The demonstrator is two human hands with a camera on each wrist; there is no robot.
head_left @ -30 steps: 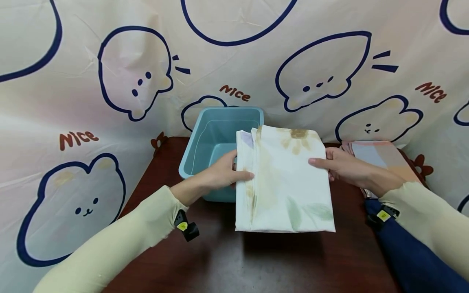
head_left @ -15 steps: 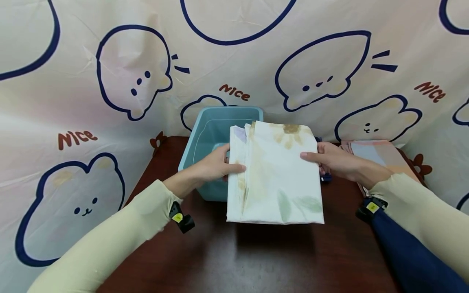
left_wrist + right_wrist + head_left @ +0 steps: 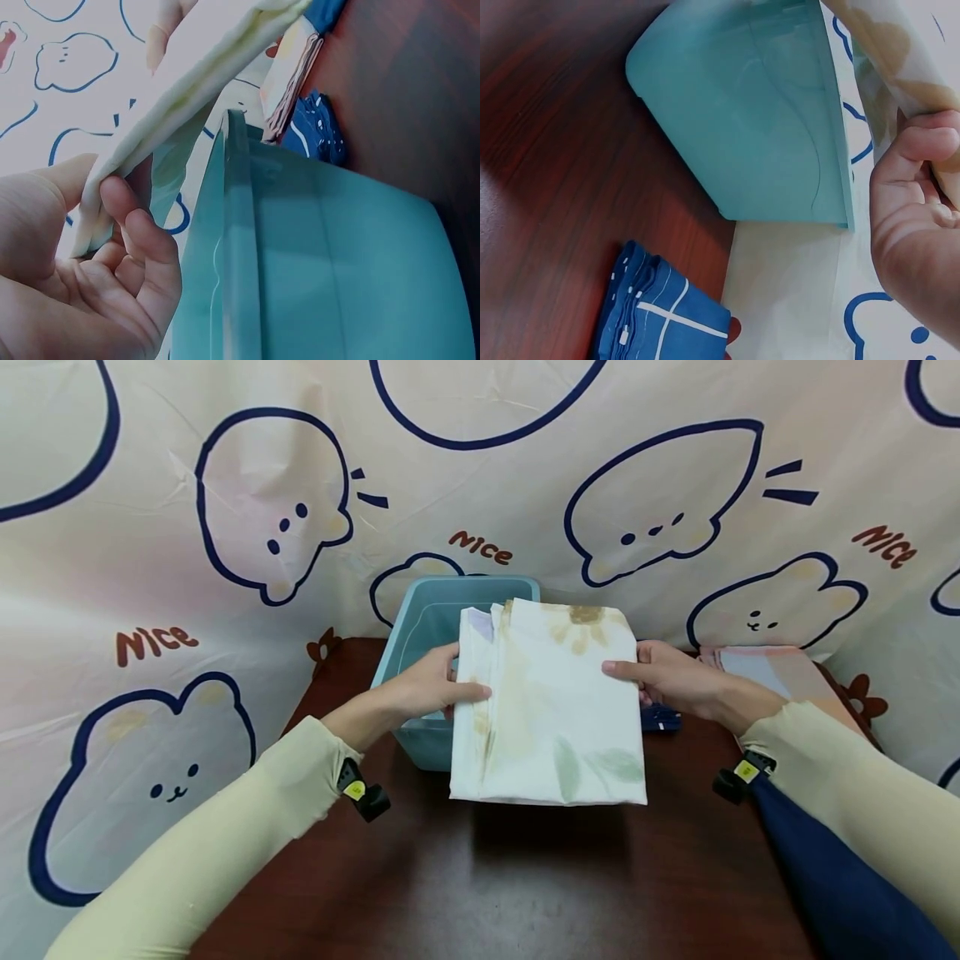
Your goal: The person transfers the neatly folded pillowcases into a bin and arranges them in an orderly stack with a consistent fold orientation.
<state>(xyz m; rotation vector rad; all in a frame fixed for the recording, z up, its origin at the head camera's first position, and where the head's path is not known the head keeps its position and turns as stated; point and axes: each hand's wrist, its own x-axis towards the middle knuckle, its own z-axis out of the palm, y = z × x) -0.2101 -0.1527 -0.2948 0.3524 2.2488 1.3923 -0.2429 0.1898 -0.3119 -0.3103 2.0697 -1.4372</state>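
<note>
Between both hands hangs a folded white cloth printed with a tan flower and green leaves. My left hand pinches its left edge, thumb on the front; the left wrist view shows the fingers curled behind the layered fold. Its right edge is gripped by my right hand, thumb in front and fingers behind. The cloth is held above the table and overlaps the front right of a teal plastic bin in the head view. In the right wrist view the cloth is beside the bin's rim.
A folded navy cloth with white lines lies on the dark wood table right of the bin. Farther right lies a folded pastel cloth, with dark blue fabric along the right edge. A printed curtain hangs behind.
Both hands have carried the folded white cloth left and slightly up, farther over the bin's front. The navy cloth behind my right hand has come into view.
</note>
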